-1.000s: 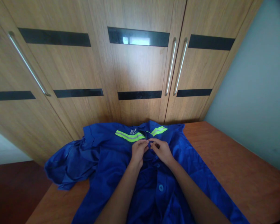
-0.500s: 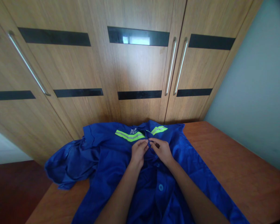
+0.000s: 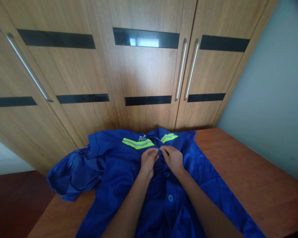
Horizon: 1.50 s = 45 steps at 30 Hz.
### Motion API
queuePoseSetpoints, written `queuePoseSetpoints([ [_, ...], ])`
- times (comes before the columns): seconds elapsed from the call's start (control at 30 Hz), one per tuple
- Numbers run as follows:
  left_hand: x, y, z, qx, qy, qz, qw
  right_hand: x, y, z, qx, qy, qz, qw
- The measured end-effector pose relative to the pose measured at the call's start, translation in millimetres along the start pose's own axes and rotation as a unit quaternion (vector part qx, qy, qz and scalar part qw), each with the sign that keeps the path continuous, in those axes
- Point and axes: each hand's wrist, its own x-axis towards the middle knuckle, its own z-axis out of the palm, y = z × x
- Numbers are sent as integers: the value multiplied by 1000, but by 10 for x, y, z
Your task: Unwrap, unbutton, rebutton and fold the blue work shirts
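Observation:
A blue work jacket (image 3: pixel 124 172) with bright yellow-green reflective strips (image 3: pixel 138 143) lies spread out, its front placket running down the middle. My left hand (image 3: pixel 148 161) pinches the jacket's front edge near the upper chest, fingers closed. Right beside it, my right hand (image 3: pixel 173 158) also pinches the placket, thumb and fingertips close to the left ones. A small pale button seems to sit between the fingertips, mostly covered. Lower on the placket a light blue button (image 3: pixel 170 198) is exposed, with another button (image 3: pixel 167 174) just below my right hand.
The jacket rests on a reddish-brown wooden surface (image 3: pixel 248 172). Behind it stands a wooden wardrobe (image 3: pixel 149 72) with metal handles (image 3: pixel 181 69) and dark strips. A pale wall (image 3: pixel 270 109) rises at the right. One sleeve (image 3: pixel 72 172) is bunched over the left edge.
My right hand's fingers have drawn closer together at the placket, narrowing the gap under the thumb. My left hand has hardly moved.

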Motion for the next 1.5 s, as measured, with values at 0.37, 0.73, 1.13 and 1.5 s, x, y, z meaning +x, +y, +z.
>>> queuePoseSetpoints([
  [0.37, 2, -42, 34, 180, -51, 181, 966, 50, 114, 90, 289, -7, 211, 934],
  [0.73, -51, -87, -32, 374, -84, 210, 899, 118, 115, -59, -7, -1, 74, 997],
  [1.13, -156, 57, -44, 527, -69, 189, 826, 769, 92, 559, -17, -158, 71, 985],
  [1.5, -177, 124, -59, 569, -100, 185, 795, 592, 569, 381, 313, 72, 307, 896],
])
